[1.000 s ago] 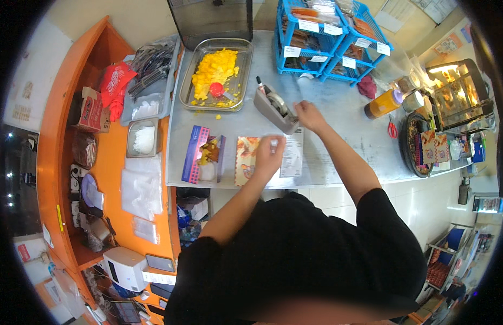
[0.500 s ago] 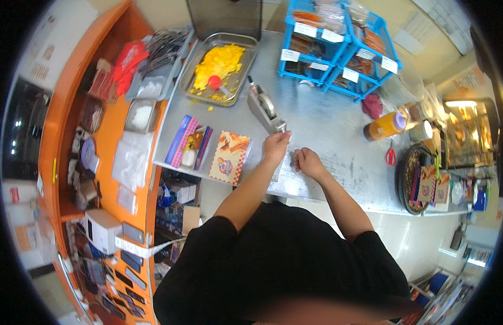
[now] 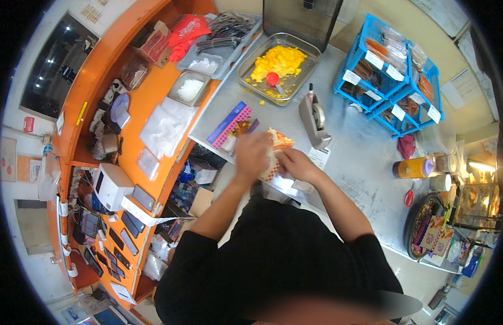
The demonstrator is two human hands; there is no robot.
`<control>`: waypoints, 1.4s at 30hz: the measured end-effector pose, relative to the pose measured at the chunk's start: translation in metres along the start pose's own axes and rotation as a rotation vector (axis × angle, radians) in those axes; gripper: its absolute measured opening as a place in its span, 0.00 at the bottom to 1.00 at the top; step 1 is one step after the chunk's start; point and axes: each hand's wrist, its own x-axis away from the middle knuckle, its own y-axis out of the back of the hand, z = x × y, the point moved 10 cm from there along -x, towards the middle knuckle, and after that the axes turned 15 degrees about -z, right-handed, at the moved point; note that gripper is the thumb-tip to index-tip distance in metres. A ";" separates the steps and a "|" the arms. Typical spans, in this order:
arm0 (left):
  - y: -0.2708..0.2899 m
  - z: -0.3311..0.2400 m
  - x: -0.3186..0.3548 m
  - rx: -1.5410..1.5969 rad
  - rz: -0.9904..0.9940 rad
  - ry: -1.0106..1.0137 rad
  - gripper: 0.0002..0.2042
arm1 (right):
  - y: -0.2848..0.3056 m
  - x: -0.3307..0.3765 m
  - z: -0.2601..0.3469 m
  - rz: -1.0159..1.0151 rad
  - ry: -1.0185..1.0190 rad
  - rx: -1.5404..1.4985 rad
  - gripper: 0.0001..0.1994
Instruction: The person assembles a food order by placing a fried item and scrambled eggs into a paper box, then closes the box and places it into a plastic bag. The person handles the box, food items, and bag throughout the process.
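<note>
Handling a patterned box [image 3: 272,168] at the counter [image 3: 359,179]

Left of centre, an open purple box [image 3: 224,130] lies beside the left hand [image 3: 251,157], whose blurred fingers cannot be judged. At frame centre, the patterned box sits between both hands. The right hand [image 3: 297,164] holds its right edge, fingers narrowed. Farther right, above centre, stands a grey tape dispenser [image 3: 312,124].

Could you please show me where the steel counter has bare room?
The widest bare patch lies between the tape dispenser and red scissors; a narrow strip separates the metal tray from the blue baskets. It is crowded around the open box, left hand and right hand.
</note>
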 end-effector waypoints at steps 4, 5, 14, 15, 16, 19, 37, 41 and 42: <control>0.076 0.128 -0.034 -0.530 0.091 0.205 0.13 | -0.072 -0.113 0.051 -0.004 -0.117 -0.041 0.20; 0.066 0.166 -0.032 -0.424 0.193 0.371 0.14 | -0.078 -0.127 0.047 0.034 -0.200 0.016 0.20; -0.017 0.238 0.047 -0.396 0.514 0.523 0.27 | -0.098 -0.102 -0.019 0.148 -0.316 0.437 0.24; -0.020 0.227 0.028 -0.330 0.416 0.405 0.27 | -0.097 -0.099 -0.028 0.098 -0.399 0.393 0.24; -0.023 0.218 0.009 -0.278 0.335 0.312 0.27 | -0.096 -0.097 -0.034 0.049 -0.480 0.347 0.24; -0.095 0.209 -0.010 0.114 0.840 0.361 0.29 | -0.094 -0.096 -0.029 0.017 -0.531 0.396 0.22; -0.089 0.226 -0.022 -0.164 0.392 0.213 0.23 | -0.111 -0.109 -0.038 0.142 -0.592 0.741 0.12; 0.045 0.223 0.031 -0.492 0.172 0.427 0.33 | -0.117 -0.113 -0.038 0.237 -0.611 0.718 0.12; 0.072 0.225 0.060 -0.454 0.217 0.655 0.35 | -0.114 -0.113 -0.038 0.239 -0.624 0.741 0.12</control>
